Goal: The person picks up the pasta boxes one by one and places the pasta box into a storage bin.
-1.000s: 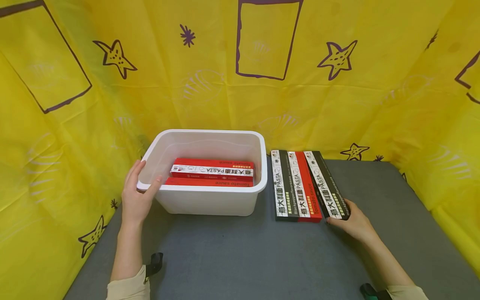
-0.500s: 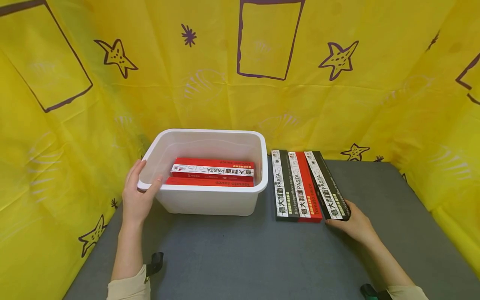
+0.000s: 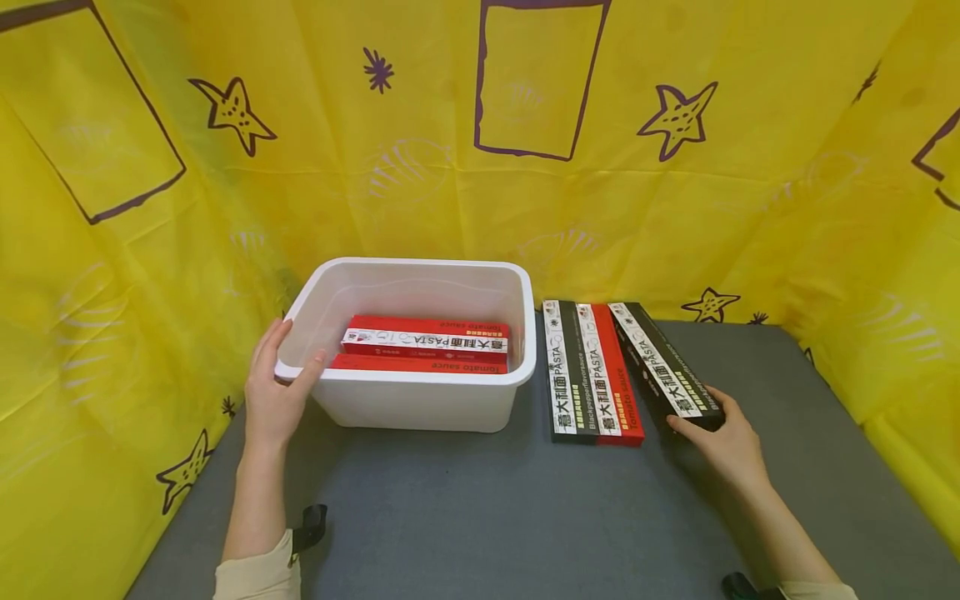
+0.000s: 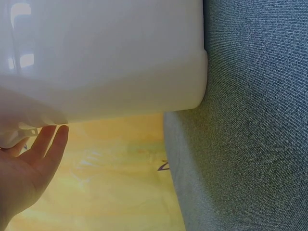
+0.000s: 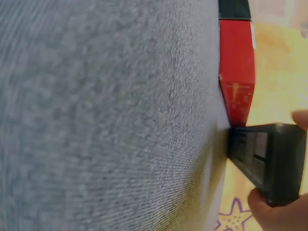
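My left hand [image 3: 276, 392] grips the left rim of a white plastic tub [image 3: 420, 402], thumb over the edge and fingers outside; the left wrist view shows the fingers [image 4: 54, 147] against the tub wall. Red pasta boxes [image 3: 427, 342] lie inside the tub. At right, my right hand [image 3: 723, 437] holds the near end of a black pasta box [image 3: 670, 367] between thumb and fingers. That end is raised off the table in the right wrist view, while the box's far end is low. Left of it, a black pasta box [image 3: 566, 375] and a red pasta box [image 3: 611, 375] lie side by side.
A grey cloth-covered table [image 3: 480, 517] carries everything. Yellow patterned curtain [image 3: 420, 200] hangs behind and along both sides, close to the back of the tub and the far ends of the boxes.
My right hand has lifted the near end of the black pasta box and swung it to the right, widening the gap to the red box. The left hand and tub stay put.
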Demonstrator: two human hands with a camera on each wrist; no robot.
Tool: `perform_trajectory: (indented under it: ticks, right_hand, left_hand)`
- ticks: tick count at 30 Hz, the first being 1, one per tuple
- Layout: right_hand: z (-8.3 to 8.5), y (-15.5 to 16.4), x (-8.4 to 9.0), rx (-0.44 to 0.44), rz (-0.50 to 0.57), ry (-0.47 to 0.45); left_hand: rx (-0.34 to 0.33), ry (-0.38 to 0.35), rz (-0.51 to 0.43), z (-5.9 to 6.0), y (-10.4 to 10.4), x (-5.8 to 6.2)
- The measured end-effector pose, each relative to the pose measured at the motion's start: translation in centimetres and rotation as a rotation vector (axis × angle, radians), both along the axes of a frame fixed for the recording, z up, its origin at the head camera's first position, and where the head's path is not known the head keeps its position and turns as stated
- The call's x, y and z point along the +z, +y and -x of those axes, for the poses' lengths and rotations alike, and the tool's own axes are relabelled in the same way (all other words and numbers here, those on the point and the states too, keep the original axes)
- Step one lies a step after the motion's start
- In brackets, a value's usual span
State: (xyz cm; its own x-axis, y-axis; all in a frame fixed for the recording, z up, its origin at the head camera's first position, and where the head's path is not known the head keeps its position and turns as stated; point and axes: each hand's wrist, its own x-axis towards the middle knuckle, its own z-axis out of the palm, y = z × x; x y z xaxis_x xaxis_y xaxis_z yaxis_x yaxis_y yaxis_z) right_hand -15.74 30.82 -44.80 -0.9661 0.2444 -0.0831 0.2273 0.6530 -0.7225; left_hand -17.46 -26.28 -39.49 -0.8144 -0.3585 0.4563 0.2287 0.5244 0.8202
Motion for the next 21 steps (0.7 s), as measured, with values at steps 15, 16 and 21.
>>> perform_trajectory:
  ticks: [15,16,21]
  right_hand:
    - [0.3,-0.6,1.7,-0.313,0.186,0.245]
    - [0.3,-0.7,1.8,-0.325,0.197,0.258]
    - [0.3,-0.9,2.4,-0.390,0.308,0.329]
  left_hand:
    - [0.004,0.007,0.001,0.1,0.0,-0.1]
    - [0.003,0.006,0.000,0.0,0.0,-0.1]
    - [0.004,-0.007,-0.004,0.0,0.0,-0.1]
